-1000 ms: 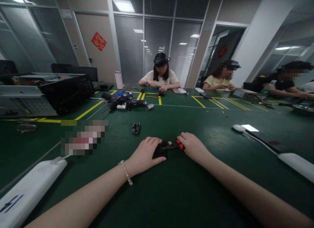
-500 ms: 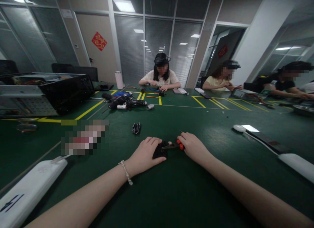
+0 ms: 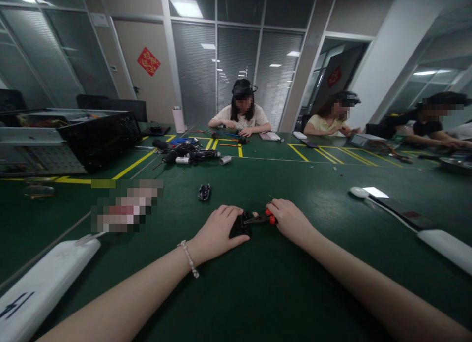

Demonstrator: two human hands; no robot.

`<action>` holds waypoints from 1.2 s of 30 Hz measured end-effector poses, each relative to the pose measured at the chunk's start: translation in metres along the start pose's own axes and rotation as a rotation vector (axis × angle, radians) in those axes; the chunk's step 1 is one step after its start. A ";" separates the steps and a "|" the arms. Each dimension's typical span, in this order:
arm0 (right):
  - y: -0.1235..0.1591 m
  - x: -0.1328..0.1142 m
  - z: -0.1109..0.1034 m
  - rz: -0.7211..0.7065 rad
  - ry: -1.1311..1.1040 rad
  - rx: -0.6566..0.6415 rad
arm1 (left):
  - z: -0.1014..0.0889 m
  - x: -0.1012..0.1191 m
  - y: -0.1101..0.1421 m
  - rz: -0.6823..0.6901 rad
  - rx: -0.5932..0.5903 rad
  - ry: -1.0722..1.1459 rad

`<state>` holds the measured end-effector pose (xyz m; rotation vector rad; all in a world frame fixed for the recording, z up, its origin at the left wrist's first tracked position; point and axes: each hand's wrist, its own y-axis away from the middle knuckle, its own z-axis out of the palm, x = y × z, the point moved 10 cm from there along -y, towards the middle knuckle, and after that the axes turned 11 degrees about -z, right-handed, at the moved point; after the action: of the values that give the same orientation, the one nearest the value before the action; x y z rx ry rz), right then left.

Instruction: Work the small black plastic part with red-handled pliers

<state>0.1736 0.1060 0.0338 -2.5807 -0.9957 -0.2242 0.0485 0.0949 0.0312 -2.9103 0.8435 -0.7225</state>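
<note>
Black part (image 3: 240, 228) | left hand (image 3: 218, 229): left edge | pliers (image 3: 262, 218): right edge | tabletop (image 3: 258, 288) around

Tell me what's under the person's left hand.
A small black part sits under the left hand; its right portion shows, with the tips of the red-handled pliers over it. The hand covers the rest, and the part hides the table beneath it.
</note>
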 end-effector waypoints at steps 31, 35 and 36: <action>-0.001 -0.002 -0.003 0.010 -0.004 -0.018 | -0.001 0.001 0.000 0.008 0.015 -0.005; -0.001 -0.001 -0.003 0.018 0.004 -0.033 | -0.001 0.001 0.000 0.013 0.021 -0.015; -0.001 -0.001 -0.003 0.018 0.005 -0.035 | -0.001 0.001 0.000 0.013 0.022 -0.015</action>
<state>0.1719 0.1049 0.0360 -2.6181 -0.9751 -0.2460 0.0488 0.0941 0.0323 -2.8844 0.8467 -0.7041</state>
